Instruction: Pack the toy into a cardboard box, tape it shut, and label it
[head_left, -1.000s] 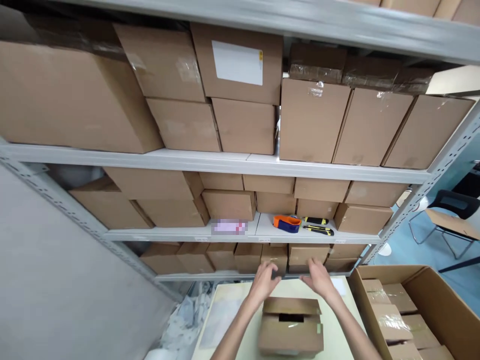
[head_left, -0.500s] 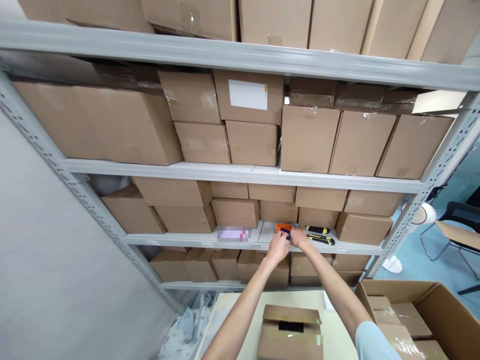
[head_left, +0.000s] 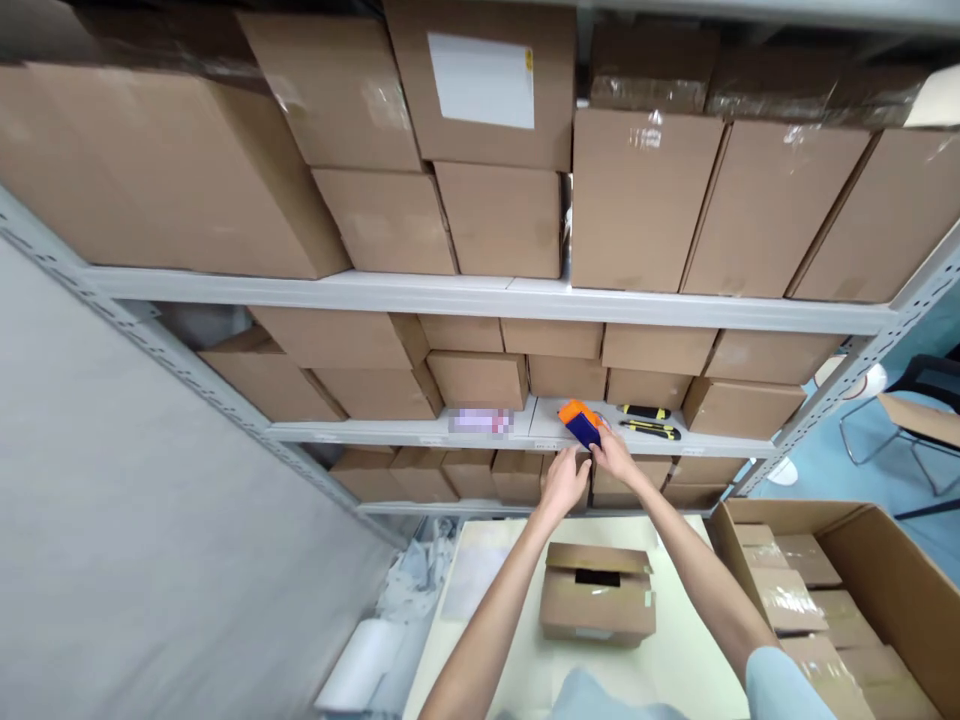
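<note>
An orange and dark-blue tape dispenser [head_left: 580, 424] is tilted at the front edge of the third shelf down. My right hand [head_left: 613, 455] is closed round its lower right end. Just below and to the left, my left hand [head_left: 564, 484] is close by with fingers curled in; anything pinched there is too small to make out. Beside the dispenser, to the right, two black-and-yellow utility knives [head_left: 649, 430] lie on the shelf [head_left: 541, 425]. A blurred pinkish item [head_left: 481, 421] lies further left on that shelf.
Cardboard boxes [head_left: 480, 380] fill the grey metal rack. Below, on a pale table [head_left: 510, 660], stands a carton [head_left: 598, 610] with a dark slot. A large open carton [head_left: 892, 600] holding several small boxes is at the right. Crumpled plastic [head_left: 412, 585] lies at lower left.
The dispenser has come up off the shelf and tilted, and my right hand now grips its end. My left hand has drawn slightly lower. The view has shifted downward and closer.
</note>
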